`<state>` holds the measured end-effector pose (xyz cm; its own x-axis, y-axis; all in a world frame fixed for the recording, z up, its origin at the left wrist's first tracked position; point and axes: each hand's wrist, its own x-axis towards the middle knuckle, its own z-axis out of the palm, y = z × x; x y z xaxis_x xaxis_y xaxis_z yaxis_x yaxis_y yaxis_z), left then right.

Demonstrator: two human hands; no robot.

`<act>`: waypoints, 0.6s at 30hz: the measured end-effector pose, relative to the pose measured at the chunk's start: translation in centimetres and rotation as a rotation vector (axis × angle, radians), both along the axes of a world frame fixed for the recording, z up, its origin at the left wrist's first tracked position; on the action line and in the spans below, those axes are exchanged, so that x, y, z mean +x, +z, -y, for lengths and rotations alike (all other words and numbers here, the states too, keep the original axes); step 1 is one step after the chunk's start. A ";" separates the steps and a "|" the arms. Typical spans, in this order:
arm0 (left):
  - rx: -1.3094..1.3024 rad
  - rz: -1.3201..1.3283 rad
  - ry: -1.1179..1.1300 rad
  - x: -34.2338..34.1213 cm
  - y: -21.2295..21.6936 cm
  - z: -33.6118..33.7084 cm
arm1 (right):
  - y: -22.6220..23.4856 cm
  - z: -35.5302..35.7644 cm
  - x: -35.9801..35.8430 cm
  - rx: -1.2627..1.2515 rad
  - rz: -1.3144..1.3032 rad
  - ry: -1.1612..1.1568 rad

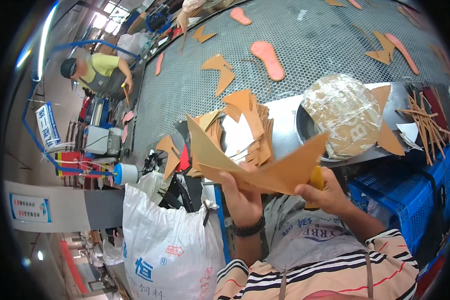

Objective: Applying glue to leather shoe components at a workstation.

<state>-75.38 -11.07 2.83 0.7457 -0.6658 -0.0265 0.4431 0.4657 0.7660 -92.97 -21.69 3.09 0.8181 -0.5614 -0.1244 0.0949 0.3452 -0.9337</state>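
Observation:
A curved tan leather shoe-upper piece (285, 172) is bent up in front of me. My left hand (242, 202) grips it from below, thumb in front and fingers behind. My right hand (330, 195) is closed round a yellow-handled tool (316, 181); its thumb lies against the right part of the leather, and the tool's working end is hidden. Just beyond the piece stands a stack of similar tan pieces (253, 117). Right of it, a round cardboard pad wrapped in clear film (342, 117) rests over a dark round dish (305, 122).
A perforated metal worktable (175, 95) carries scattered leather pieces (219, 72) and pink insoles (268, 61). Thin tan strips (425, 122) lie at the right, above a blue crate (410, 200). A white sack (170, 245) stands left of me. A co-worker (100, 75) is at far left.

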 end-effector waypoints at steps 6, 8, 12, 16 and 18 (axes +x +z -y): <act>-0.494 0.277 -1.155 3.5 -4.4 -2.0 | 0.0 4.3 -2.7 -0.086 -0.053 0.115; -0.283 -0.019 -1.328 2.9 -4.5 -2.7 | 1.3 4.7 -2.0 -0.278 -0.006 0.147; 0.105 -0.334 -1.067 -2.8 0.6 -2.5 | 3.3 6.1 -1.1 -0.653 -0.152 0.236; 0.152 -0.199 -1.241 -2.6 -0.6 -1.2 | 1.8 7.4 -2.0 -0.555 -0.112 -0.023; 0.027 -0.355 -1.019 -3.7 -1.1 -1.9 | 1.8 8.1 -2.6 -0.390 -0.068 -0.274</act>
<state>-79.04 -9.13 1.68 -0.2121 -0.9646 -0.1566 0.8116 -0.2631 0.5216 -95.58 -29.75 4.91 0.6306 -0.7708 0.0905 0.0678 -0.0615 -0.9958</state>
